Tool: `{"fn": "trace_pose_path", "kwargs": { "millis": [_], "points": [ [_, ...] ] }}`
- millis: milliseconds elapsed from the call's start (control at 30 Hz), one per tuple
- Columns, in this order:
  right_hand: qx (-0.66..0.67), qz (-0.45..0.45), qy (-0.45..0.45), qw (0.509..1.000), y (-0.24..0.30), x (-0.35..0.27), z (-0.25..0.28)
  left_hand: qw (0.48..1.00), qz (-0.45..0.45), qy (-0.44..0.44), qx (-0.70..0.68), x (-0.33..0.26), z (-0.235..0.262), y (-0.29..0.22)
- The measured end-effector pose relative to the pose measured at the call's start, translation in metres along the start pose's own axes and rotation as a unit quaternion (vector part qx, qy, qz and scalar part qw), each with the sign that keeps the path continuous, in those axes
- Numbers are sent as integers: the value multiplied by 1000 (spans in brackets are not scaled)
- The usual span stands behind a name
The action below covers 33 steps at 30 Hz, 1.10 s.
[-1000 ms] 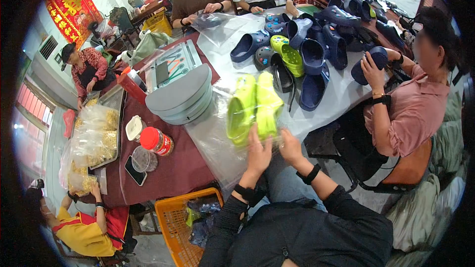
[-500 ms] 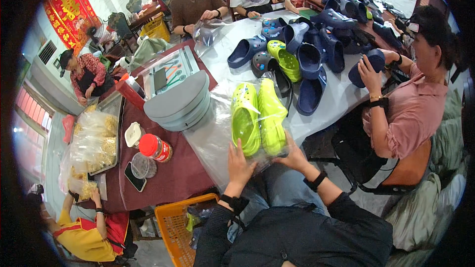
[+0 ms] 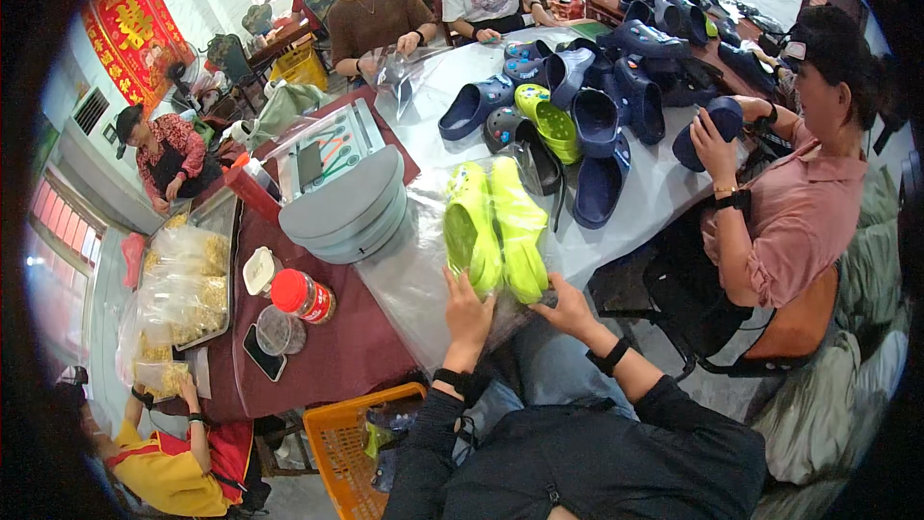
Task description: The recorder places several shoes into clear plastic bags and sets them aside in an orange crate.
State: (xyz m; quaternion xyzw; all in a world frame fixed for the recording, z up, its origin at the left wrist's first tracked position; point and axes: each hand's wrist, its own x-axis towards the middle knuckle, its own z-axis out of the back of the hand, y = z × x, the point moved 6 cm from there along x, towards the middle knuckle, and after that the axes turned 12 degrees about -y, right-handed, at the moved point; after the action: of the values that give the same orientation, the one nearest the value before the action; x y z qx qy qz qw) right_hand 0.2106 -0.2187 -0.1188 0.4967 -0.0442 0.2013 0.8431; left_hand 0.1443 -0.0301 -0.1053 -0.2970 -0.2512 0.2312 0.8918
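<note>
White table [image 3: 656,171]: left hand [image 3: 469,320] (seven o'clock) and right hand [image 3: 568,312] (five o'clock) grip bagged clogs [image 3: 521,231]; glossy plastic [image 3: 498,231] could cause slipping.

Red-lidded jar [image 3: 304,296]; nearby, probably a phone [image 3: 264,353].

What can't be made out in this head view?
In the head view:
Lime-green plastic clogs: soles hidden by the shoes themselves.
Clear plastic bag: closure unclear through glare.
Orange plastic basket: lower right hidden behind the black sleeve.
Co-worker in yellow and red: head partly lost in the picture's dark rim.
</note>
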Motion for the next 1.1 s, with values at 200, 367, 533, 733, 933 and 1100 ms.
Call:
{"fn": "trace_pose_path", "kwargs": {
  "millis": [200,367,533,733,933,1100],
  "points": [
    [-39,141,-53,988,47,-3,4,974,2,-202,-102,-10,14,5],
    [12,151,-110,982,62,-3,4,946,167,-165,-225,1,26,1],
    [26,100,-113,988,60,-6,-3,972,-48,-226,40,13,43,-12],
    [13,99,-115,988,65,-1,-8,982,-45,-185,2,14,39,-7],
    [36,63,-82,994,58,3,-21,969,-20,-243,-45,13,50,-7],
    [7,133,-121,984,76,11,-14,937,23,-331,-113,4,57,4]
  ]
}}
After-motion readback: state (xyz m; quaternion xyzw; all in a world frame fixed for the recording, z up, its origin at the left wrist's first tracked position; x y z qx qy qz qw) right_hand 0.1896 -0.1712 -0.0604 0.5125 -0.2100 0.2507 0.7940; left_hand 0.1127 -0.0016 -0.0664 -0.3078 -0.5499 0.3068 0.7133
